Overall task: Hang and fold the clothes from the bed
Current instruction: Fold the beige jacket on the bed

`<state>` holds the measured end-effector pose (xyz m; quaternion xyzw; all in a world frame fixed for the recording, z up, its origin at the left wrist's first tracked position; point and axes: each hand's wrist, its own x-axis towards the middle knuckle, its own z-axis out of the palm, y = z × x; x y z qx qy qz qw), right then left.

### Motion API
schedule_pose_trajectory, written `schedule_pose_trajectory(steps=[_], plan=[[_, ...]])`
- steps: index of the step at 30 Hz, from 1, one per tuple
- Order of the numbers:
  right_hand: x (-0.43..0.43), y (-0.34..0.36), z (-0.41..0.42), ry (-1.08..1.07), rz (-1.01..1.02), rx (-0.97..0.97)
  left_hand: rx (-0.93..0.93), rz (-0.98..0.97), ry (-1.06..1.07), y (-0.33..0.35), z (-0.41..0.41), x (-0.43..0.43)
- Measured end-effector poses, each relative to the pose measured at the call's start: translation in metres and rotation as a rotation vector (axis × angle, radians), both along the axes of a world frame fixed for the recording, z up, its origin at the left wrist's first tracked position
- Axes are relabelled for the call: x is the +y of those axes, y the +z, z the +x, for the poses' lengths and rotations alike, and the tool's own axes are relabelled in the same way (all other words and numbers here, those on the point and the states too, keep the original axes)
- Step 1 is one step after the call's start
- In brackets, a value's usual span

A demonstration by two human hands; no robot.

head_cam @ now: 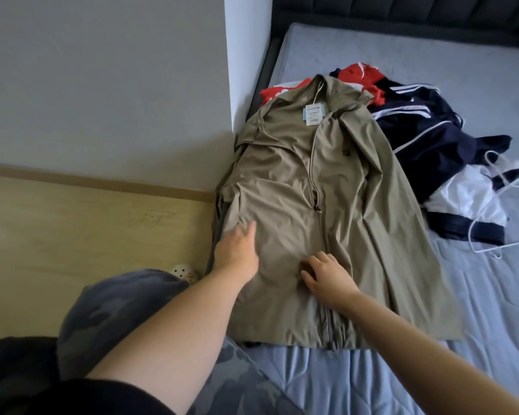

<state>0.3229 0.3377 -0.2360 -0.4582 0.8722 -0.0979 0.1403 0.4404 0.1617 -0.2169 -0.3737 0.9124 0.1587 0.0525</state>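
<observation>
An olive-green zip jacket [336,187] lies spread front-up on the blue-grey bed [432,49], a paper price tag [312,114] at its collar. Its left sleeve is folded across the chest. My left hand [237,250] lies flat with straight fingers on the jacket's left side, by the folded sleeve. My right hand [327,275] rests on the fabric next to the zip, its fingers bent and pressing the cloth. Behind the jacket sits a heap of clothes [426,136] in navy with white stripes, red and white.
A white wire hanger [504,178] lies on the heap at the right, another white hanger [492,247] on the bed below it. Wooden floor [72,235] and a grey wall lie left of the bed. My camouflage-clad knee [117,313] is at the bed's near-left edge.
</observation>
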Motion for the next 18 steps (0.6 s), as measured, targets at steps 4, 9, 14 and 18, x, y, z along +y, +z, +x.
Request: schedule_pose_trajectory(steps=[4,9,14,18], plan=[[0.014,0.011,-0.011,-0.243,-0.277,0.097,0.030,-0.104,-0.281,-0.006,-0.016,0.026],[0.049,0.014,-0.058,-1.049,-0.351,-0.187,0.103,0.062,-0.392,-0.009,-0.046,0.057],[0.083,-0.001,-0.097,-1.095,-0.183,-0.293,0.108,0.193,-0.515,-0.014,-0.062,0.085],[0.094,0.034,-0.132,-1.306,-0.606,-0.033,0.104,0.176,-0.580,-0.020,-0.066,0.089]])
